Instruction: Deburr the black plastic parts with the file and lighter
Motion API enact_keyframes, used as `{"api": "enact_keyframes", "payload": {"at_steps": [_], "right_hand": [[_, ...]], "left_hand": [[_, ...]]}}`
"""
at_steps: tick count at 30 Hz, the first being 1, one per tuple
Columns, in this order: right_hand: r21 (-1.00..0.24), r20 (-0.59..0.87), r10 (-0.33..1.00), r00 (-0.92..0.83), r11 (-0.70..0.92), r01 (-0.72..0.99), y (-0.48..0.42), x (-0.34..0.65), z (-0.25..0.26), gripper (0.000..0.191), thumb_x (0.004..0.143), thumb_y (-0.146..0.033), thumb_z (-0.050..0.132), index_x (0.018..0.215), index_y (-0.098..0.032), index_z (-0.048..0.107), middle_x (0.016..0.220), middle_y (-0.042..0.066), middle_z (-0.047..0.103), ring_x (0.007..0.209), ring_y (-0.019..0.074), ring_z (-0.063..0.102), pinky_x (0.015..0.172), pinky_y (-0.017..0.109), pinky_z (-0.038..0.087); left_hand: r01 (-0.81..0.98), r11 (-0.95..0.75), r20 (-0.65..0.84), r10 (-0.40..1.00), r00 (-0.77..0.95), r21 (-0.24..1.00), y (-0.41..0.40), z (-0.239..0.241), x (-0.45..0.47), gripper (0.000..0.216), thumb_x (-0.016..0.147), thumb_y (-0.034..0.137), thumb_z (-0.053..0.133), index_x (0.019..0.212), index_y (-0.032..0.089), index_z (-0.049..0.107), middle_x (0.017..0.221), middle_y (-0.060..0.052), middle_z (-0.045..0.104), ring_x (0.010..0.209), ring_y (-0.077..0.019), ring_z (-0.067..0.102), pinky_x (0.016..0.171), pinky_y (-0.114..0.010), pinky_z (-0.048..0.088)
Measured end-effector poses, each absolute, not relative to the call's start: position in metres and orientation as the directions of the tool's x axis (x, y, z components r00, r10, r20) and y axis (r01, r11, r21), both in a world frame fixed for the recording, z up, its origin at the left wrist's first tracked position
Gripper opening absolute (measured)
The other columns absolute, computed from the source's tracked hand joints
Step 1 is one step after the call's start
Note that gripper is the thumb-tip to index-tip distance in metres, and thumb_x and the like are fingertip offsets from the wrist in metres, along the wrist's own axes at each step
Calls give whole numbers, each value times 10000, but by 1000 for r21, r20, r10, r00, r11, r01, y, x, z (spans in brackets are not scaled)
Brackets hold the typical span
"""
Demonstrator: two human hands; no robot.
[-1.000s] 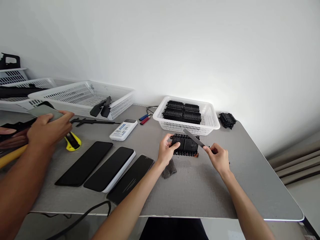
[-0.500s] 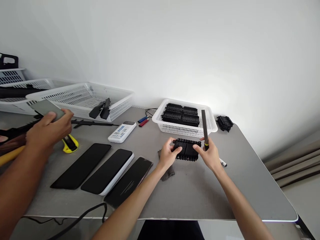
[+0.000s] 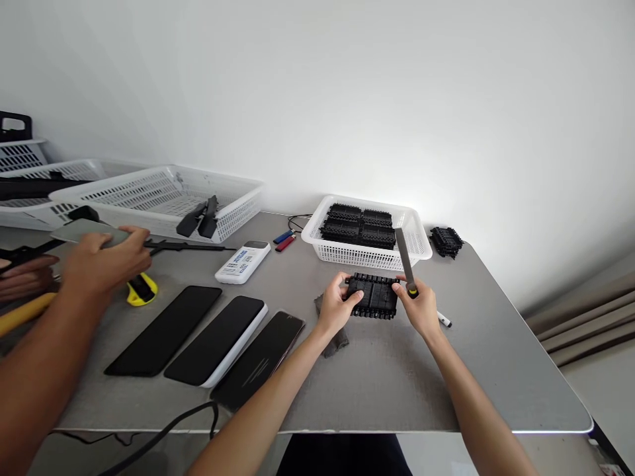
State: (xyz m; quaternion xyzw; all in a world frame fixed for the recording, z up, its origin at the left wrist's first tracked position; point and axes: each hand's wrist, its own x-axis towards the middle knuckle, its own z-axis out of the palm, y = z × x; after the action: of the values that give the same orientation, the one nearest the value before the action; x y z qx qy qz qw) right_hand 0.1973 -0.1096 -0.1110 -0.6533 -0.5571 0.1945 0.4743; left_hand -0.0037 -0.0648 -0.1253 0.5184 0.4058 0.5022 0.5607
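Observation:
Between my two hands, above the table, is a black rectangular plastic part [image 3: 373, 296] with toothed long edges. My left hand [image 3: 338, 301] grips its left end, thumb on the upper face. My right hand [image 3: 417, 303] pinches the right end and also holds what looks like a flat file [image 3: 404, 254], its grey blade pointing up and a yellow band near the handle. Under my left hand lies a crumpled dark grey cloth [image 3: 338, 340]. A white pen-like item [image 3: 444, 320] lies beside my right hand.
Behind my hands stands a white basket [image 3: 367, 258] of similar black parts; more parts [image 3: 446, 242] sit right of it. Several phones [image 3: 215, 340] lie to the left. Farther left, a co-worker's hand [image 3: 102, 261] holds a grey plate near another white basket [image 3: 238, 211].
The file has tipped to the left, and the black part has turned slightly in my hands. At left, the co-worker's grey plate has come down flatter.

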Motion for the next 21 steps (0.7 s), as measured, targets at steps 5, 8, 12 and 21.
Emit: {"api": "enact_keyframes", "payload": {"at_steps": [5,8,12,21], "right_hand": [[-871,222,934,279,61,488,-106,198,-121,564,805,-665,612,924,-127,733,609,-6,485,598,149,421,562,268,353],[-890,201,944,262,64,451,-106,195,-123,471,802,-624,625,771,-156,664,600,-3,497,581,144,418,553,268,347],[-908,180,958,225,73,414,-110,188,-120,420,799,-580,639,669,-186,575,569,-20,469,535,124,382,519,263,324],[-930,185,936,301,67,362,-111,186,-118,444,777,-601,662,684,-170,615,544,-33,430,520,112,359,493,258,317]], "left_hand": [[-223,-31,54,994,99,974,-59,-130,-5,446,683,301,776,1053,199,549,785,-25,712,710,-193,671,688,-305,506],[-154,-110,120,991,59,982,-59,-131,-5,502,706,275,760,1166,213,570,1025,-77,715,937,-229,688,800,-333,522],[119,-255,249,966,62,960,-65,-126,-6,411,752,339,763,1138,252,650,1222,-89,669,1181,-284,601,963,-390,472],[115,-363,357,931,72,925,-68,-125,-5,399,896,471,627,1235,263,667,1241,-88,698,1198,-275,619,1038,-391,445]]}}
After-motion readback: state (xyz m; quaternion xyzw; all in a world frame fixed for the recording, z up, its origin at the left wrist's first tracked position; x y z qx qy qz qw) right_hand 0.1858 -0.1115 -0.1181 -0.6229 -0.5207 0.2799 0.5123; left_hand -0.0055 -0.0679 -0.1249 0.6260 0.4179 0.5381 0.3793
